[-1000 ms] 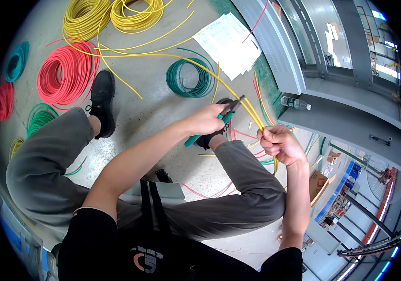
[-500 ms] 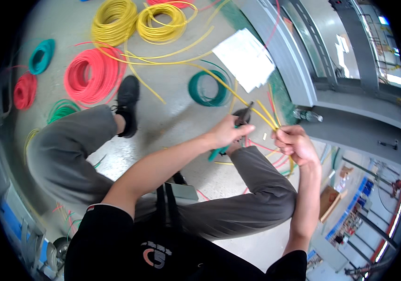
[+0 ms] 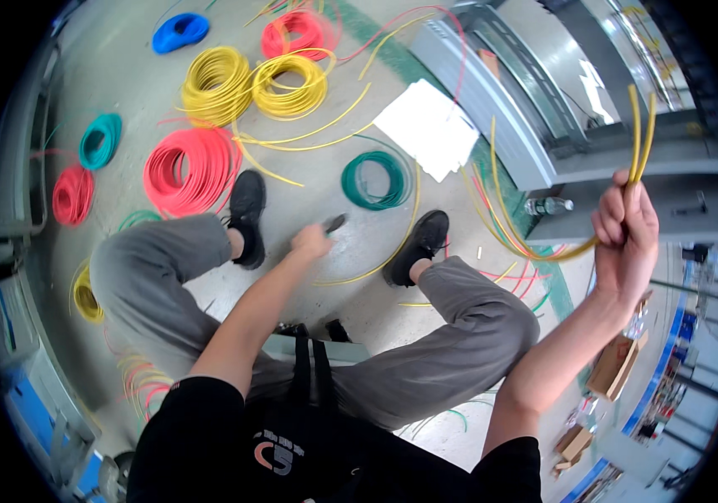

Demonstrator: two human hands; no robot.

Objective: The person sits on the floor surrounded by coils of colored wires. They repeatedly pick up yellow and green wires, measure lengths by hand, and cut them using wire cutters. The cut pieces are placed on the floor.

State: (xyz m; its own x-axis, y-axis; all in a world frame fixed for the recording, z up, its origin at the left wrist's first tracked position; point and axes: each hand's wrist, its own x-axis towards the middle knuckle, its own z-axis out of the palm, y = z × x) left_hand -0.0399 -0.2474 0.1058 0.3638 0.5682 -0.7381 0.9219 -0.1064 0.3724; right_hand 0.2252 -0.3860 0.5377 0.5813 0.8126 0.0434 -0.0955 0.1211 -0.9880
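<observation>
Wires (image 3: pixel 635 134), yellow, are gripped in the right hand (image 3: pixel 626 220), its fingers folded round them, raised at the right in front of the grey cabinet (image 3: pixel 520 147). Two ends rise side by side above the fist, slightly apart at the tips; below it the yellow bends leftward in a low curve toward loose red and yellow strands (image 3: pixel 486 197). The left hand (image 3: pixel 312 242) is over the floor (image 3: pixel 292 205) between the shoes (image 3: pixel 247 210), closed on pliers (image 3: pixel 336 224) whose dark tip juts up and right past the fingers; the grip covers most of the handles, and whether the jaws are parted cannot be told. Beyond the pliers lies a green coil (image 3: pixel 359 191), with white sheets (image 3: pixel 428 130) to its upper right and a bottle (image 3: pixel 548 205) on its side by the cabinet. Farther up and left, two yellow coils (image 3: pixel 200 96) lie touching; a large red coil (image 3: pixel 212 172) is near the left shoe, with a teal coil (image 3: pixel 101 141) to its left and a blue coil (image 3: pixel 180 33) beyond the yellow pair. An open carton (image 3: pixel 616 366) sits beyond the right forearm.
</observation>
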